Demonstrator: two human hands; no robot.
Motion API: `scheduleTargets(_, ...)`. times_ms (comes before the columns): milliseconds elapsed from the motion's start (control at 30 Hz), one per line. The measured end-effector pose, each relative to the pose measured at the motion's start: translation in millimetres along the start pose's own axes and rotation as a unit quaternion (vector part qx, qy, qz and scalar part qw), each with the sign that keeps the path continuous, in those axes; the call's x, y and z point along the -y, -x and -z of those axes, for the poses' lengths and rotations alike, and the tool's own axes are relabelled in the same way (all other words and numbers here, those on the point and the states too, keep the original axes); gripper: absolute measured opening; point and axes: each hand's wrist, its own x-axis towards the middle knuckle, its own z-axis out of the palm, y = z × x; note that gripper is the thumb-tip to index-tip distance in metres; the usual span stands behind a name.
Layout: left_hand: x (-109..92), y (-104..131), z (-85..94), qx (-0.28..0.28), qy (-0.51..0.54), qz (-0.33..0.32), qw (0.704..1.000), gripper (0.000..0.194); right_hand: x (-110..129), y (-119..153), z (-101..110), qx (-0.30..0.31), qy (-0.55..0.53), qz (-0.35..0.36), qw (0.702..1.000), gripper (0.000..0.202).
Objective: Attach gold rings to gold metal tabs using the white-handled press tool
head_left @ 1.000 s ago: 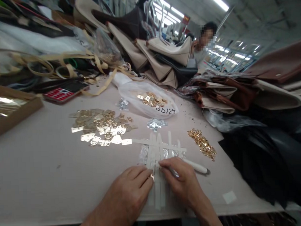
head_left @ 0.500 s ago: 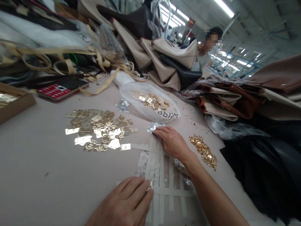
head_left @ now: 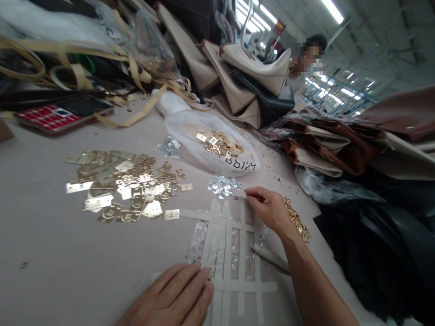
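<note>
My left hand (head_left: 172, 297) lies low on the table with its fingers together. At its fingertips, against the strips of pale tape (head_left: 220, 248), the edge of a small gold metal piece (head_left: 209, 274) shows; the rest is hidden. My right hand (head_left: 271, 211) hovers over the tape's far end, thumb and fingers pinched. Whatever is in that pinch is too small to make out. Just left of it is a pile of small silver discs (head_left: 223, 185), with one loose disc (head_left: 235, 197) apart. Gold ring-like fittings (head_left: 297, 219) lie partly behind my right wrist.
Flat gold plates (head_left: 129, 185) are heaped at left. A plastic bag (head_left: 209, 134) of gold plates lies open behind the discs. A pale-wrapped rod (head_left: 269, 257) sits by my right forearm. Bags (head_left: 232, 81), a red-gridded case (head_left: 55, 116) and black material (head_left: 366, 253) surround the table.
My right hand has drawn back from the silver disc pile, moving right, and its fingers remain pinched. The left hand stays by the tape. The view has shifted slightly.
</note>
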Motion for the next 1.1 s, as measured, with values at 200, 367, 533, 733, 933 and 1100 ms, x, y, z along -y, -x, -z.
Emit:
scheduleTargets(200, 0, -9, 11.6, 0.017, 0.01, 0.002, 1.0, 0.03, -1, -6, -11, 0.037, -0.007, -0.007, 0.999, 0.026)
scheduleTargets(367, 4, -5, 4.0, -0.021, 0.013, -0.018, 1.0, 0.033, 6, -13, -16, 0.062, 0.041, 0.056, 0.996, 0.027)
scheduleTargets(533, -1, -11, 11.1, 0.012, 0.014, 0.006, 1.0, 0.028, 14, -23, -10, 0.108, 0.014, 0.029, 0.994, 0.026)
scheduleTargets(733, -6, -14, 16.2, 0.036, 0.002, 0.023, 0.999, 0.029, 12, -36, -9, 0.134, -0.038, -0.016, 0.99, 0.027)
scheduleTargets(933, -6, -15, 17.4, 0.051, -0.011, 0.011, 0.999, 0.027, 13, -24, -11, 0.096, -0.143, -0.062, 0.983, 0.028)
scheduleTargets(1100, -6, -17, 22.3, 0.078, -0.001, 0.008, 0.997, 0.026, 35, 9, 0, 0.096, -0.273, -0.116, 0.95, 0.032)
